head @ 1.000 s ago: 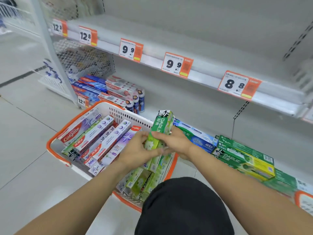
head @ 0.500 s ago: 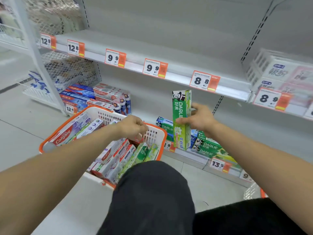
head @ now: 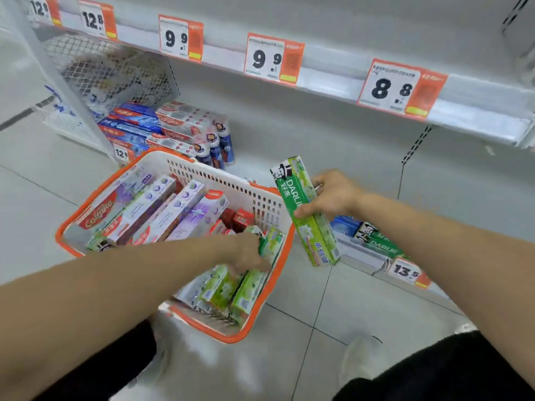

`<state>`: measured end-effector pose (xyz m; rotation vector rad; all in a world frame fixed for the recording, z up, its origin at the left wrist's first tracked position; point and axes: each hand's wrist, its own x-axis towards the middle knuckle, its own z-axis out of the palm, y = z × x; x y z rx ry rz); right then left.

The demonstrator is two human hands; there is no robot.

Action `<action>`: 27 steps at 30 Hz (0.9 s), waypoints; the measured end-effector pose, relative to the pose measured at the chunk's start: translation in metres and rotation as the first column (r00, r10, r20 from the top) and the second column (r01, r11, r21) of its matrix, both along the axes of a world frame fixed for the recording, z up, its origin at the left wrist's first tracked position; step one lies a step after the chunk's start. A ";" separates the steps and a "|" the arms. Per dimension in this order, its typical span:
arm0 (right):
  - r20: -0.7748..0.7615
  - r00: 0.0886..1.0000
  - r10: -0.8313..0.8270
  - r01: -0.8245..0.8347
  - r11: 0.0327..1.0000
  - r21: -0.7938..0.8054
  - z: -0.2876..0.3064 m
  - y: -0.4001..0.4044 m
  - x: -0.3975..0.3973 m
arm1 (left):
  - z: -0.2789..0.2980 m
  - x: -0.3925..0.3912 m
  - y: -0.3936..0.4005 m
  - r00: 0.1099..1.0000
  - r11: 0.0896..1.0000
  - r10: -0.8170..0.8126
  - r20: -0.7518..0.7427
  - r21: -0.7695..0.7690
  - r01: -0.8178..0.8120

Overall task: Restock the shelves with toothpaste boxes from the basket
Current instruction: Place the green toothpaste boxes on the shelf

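Green cardboard Darlie toothpaste box (head: 304, 211), long and narrow, gripped at mid-length by the right hand (head: 333, 195), thumb on the printed front and fingers curled behind; tilted, top end up and to the left, lower end hanging over the grey tiled floor (head: 312, 299). Just left of that hand, white plastic shopping basket with an orange rim (head: 278, 273), standing on the floor and packed with toothpaste boxes. Left hand (head: 250, 253) reached down inside the near right corner of the basket, fingers curled onto one of the pale green toothpaste boxes (head: 246, 287) lying there; grip blurred, so whether pinched or only touched cannot be told. Further left of that hand, purple-and-white boxes (head: 173, 209) side by side, with a red-and-white Colgate box (head: 107, 204) against the far left wall. Below and right of the right hand, dark green Darlie boxes (head: 379, 241) on the low white bottom shelf (head: 362, 256), behind an orange-and-white 13.5 price tag (head: 406, 272). Above both hands, white metal upper shelf (head: 333, 79) edged with 9.9 and 8.8 tags. Beyond the basket, blue and red Colgate boxes (head: 150, 128) stacked at the left end of the low shelf.
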<state>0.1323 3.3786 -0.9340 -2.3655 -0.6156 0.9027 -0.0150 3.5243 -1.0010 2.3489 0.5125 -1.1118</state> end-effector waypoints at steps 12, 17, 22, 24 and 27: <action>-0.151 0.988 0.032 -0.072 0.961 -0.266 -0.003 0.036 0.017 | -0.015 0.009 0.047 0.977 0.941 0.214 -0.019 -0.265 -0.211; -0.172 0.985 -0.006 -0.029 0.979 -0.203 0.046 0.062 0.005 | 0.059 0.004 0.102 0.912 0.720 0.400 -0.097 -0.583 -0.378; -0.222 0.970 -0.100 0.112 0.993 0.042 0.082 0.073 -0.021 | 0.095 -0.004 0.125 0.797 0.416 0.602 -0.042 -0.836 -0.358; -0.306 0.943 -0.130 0.189 0.967 0.171 0.089 0.074 -0.029 | 0.107 0.000 0.117 0.739 0.317 0.673 -0.038 -0.887 -0.335; -0.473 0.863 -0.179 0.362 0.871 0.331 0.094 0.073 -0.040 | 0.130 0.002 0.103 0.682 0.185 0.725 -0.101 -0.924 -0.333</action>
